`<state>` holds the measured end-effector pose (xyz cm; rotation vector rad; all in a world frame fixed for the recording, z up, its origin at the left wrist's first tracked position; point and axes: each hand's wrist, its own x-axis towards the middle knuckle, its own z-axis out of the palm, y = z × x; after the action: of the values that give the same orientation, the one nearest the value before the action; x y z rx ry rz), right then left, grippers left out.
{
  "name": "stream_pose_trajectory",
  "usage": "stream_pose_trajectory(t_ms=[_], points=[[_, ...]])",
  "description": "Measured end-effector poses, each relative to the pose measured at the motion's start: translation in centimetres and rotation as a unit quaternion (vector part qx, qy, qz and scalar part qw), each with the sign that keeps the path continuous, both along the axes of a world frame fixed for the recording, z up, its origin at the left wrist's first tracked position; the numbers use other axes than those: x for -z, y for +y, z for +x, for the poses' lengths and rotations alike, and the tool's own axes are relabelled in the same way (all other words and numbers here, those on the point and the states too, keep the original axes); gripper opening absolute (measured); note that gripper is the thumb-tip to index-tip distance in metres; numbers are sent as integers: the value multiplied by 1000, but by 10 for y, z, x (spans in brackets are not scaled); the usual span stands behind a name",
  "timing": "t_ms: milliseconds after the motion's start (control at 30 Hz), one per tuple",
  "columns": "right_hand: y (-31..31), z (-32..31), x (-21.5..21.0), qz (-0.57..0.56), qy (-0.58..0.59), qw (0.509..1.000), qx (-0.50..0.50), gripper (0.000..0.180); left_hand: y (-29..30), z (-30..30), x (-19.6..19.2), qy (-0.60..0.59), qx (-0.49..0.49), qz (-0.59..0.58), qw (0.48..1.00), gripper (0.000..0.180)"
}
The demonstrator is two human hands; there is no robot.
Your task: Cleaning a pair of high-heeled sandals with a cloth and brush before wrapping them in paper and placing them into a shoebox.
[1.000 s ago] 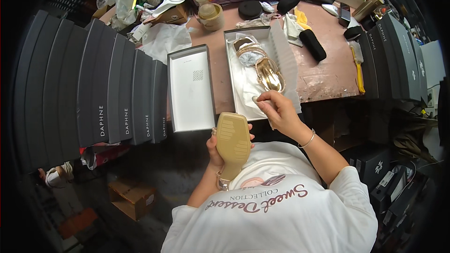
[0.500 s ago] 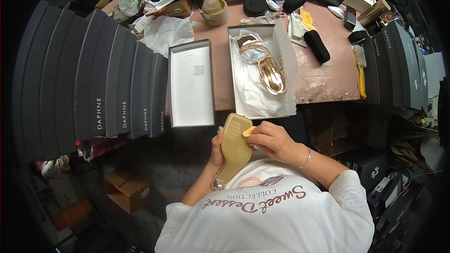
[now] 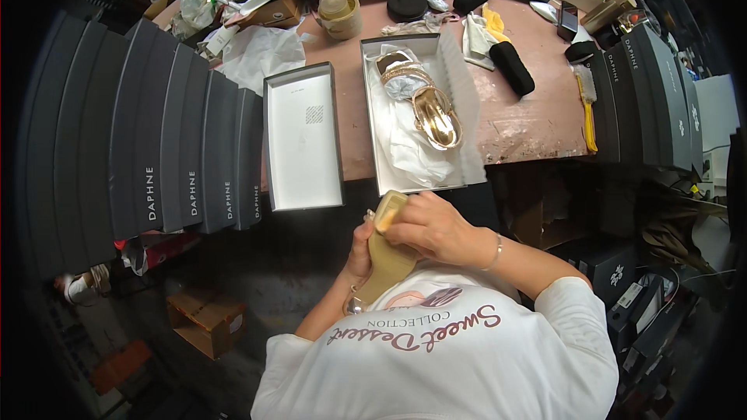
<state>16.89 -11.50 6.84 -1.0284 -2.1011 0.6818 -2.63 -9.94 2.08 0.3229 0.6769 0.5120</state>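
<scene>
My left hand [image 3: 358,253] is closed around the edge of a sandal [image 3: 386,261], whose tan ridged sole faces up, tilted, in front of my chest. In my right hand [image 3: 432,227] a small pale-yellow pad [image 3: 387,222] is pinched and pressed on the sole near its upper end. The fingers partly cover the pad and that end of the sole. Beyond my hands, a second sandal, shiny gold [image 3: 437,118], lies on white tissue [image 3: 408,157] in an open shoebox [image 3: 371,117].
A white-lined box lid [image 3: 305,152] is left of the shoebox. Dark shoeboxes stand in rows at left [image 3: 175,132] and right [image 3: 650,101]. On the pinkish table [image 3: 513,136] are a yellow-handled brush [image 3: 587,109], a black pad [image 3: 512,68], cloths [image 3: 477,40] and a jar [image 3: 339,17].
My right hand has moved with the pad up and left across the sole toward its upper end. The sandal stays in my left hand. The whole view has shifted slightly.
</scene>
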Motion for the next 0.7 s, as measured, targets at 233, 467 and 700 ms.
stream_pose_trajectory(t_ms=[233, 467, 700], points=[[-5, -1, -5, 9, 2, 999, 35, 22, 1, 0, 5, -46, 24, 1, 999, 76], [-20, -1, 3, -4, 23, 995, 95, 13, 5, -6, -2, -1, 7, 53, 999, 85], [5, -3, 3, 6, 71, 975, 212, 13, 6, -6, -14, -56, 36, 67, 996, 91]])
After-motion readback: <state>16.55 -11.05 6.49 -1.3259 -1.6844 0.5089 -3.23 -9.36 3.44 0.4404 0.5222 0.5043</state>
